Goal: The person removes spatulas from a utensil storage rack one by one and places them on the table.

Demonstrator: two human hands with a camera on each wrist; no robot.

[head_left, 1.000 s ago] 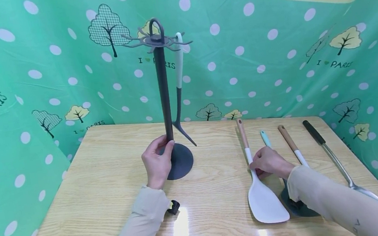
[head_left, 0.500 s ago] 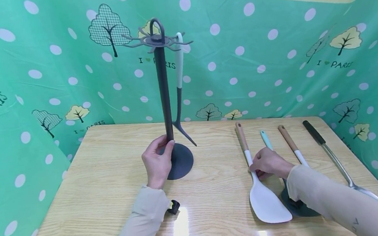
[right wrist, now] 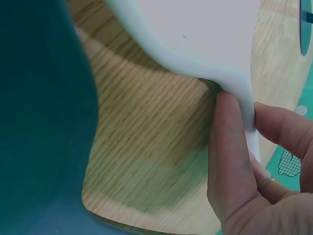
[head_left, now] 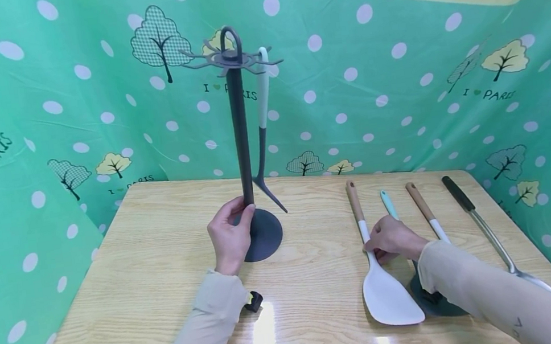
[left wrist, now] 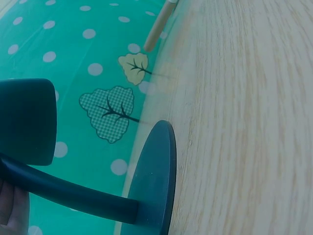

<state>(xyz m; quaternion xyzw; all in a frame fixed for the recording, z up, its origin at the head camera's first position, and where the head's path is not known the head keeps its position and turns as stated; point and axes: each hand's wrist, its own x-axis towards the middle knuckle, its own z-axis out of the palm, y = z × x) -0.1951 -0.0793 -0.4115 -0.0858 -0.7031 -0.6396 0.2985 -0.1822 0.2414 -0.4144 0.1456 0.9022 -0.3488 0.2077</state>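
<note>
A black utensil stand (head_left: pixel 240 136) rises upright on its round base (head_left: pixel 267 233), left of the table's middle. My left hand (head_left: pixel 231 237) grips its pole just above that base. From one of the stand's top hooks hangs a turner (head_left: pixel 263 96) with a pale handle and dark head; its dark head (left wrist: pixel 27 122) also shows in the left wrist view. On the right, my right hand (head_left: pixel 394 237) pinches the neck of a white spatula (head_left: pixel 390 298) with a wooden handle end. In the right wrist view, thumb and fingers (right wrist: pixel 232 147) lie on opposite sides of that neck.
Right of the white spatula lie a utensil with a mint handle (head_left: pixel 388 203), one with a wooden handle (head_left: pixel 419 200), and a steel one with a black grip (head_left: pixel 490 237). A dark utensil head (head_left: pixel 442 307) is partly under my right sleeve. Green cloth hangs behind the table.
The white spatula has shifted slightly toward me, its handle end now a little farther from the back edge. My left hand and the stand have not moved.
</note>
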